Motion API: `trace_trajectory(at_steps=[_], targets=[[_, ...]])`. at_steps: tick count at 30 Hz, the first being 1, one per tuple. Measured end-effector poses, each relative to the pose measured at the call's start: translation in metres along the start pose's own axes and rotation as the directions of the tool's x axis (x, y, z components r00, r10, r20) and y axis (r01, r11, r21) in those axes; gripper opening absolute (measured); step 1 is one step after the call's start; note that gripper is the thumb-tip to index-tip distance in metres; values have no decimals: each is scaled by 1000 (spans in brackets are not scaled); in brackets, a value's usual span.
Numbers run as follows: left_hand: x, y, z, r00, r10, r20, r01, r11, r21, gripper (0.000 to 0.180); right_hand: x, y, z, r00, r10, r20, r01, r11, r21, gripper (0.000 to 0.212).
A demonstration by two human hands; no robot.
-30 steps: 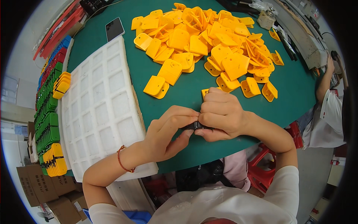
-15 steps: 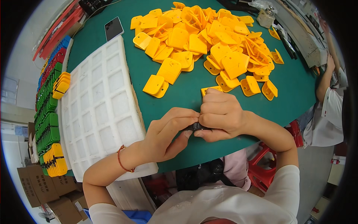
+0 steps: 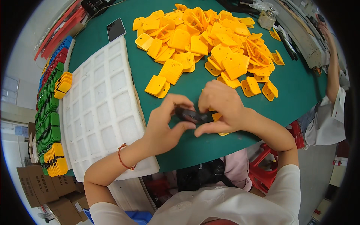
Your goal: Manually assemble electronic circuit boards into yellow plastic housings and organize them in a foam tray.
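In my left hand point(image 3: 165, 127) a small dark, rounded part point(image 3: 189, 115) is held between the curled fingers and the thumb; it is blurred. My right hand point(image 3: 221, 107) is close beside it, smeared by motion, its thumb apart from its bent forefinger. The part's right end reaches toward that gap; I cannot tell if the right fingers touch it. Under the right palm shows a yellow plastic piece point(image 3: 216, 117), mostly hidden; whether it is held or lies on the table is unclear. Beyond both hands is a big heap of folded yellow plastic pieces point(image 3: 198, 43).
A white gridded foam tray point(image 3: 98, 92) lies to the left on the green table point(image 3: 180, 153). Past it stand rows of green pieces point(image 3: 48, 112), with red, blue and yellow ones. A phone point(image 3: 116, 30) is at the back left. At the right edge another person's arm point(image 3: 332, 71) shows.
My hands, together half a second ago around the dark part, have drawn slightly apart. The dark part shows more fully in my left hand, and yellow now shows under my right palm.
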State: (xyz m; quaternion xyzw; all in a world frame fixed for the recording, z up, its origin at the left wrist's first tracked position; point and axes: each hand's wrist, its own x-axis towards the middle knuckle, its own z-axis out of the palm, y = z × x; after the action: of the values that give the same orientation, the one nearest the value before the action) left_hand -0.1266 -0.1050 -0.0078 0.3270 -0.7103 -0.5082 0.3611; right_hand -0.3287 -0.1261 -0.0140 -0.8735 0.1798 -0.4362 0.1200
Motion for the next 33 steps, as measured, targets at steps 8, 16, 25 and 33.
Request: trace_trajectory(at_steps=[8,16,25,33], targets=[[6,-14,-17,966,-255,43,222,731,-645,37,-2,-3,3,946,320,-44,-315,944,103,26],[7,-17,-30,923,-352,155,345,579,-739,39,2,3,-17,859,432,274,-317,870,-379,34],[14,-11,-32,932,-238,274,337,285,-897,45,-1,5,-17,861,426,276,-276,849,-450,37],[14,-11,-29,910,-323,259,359,305,-882,31,3,11,-18,904,427,12,-424,900,-101,14]])
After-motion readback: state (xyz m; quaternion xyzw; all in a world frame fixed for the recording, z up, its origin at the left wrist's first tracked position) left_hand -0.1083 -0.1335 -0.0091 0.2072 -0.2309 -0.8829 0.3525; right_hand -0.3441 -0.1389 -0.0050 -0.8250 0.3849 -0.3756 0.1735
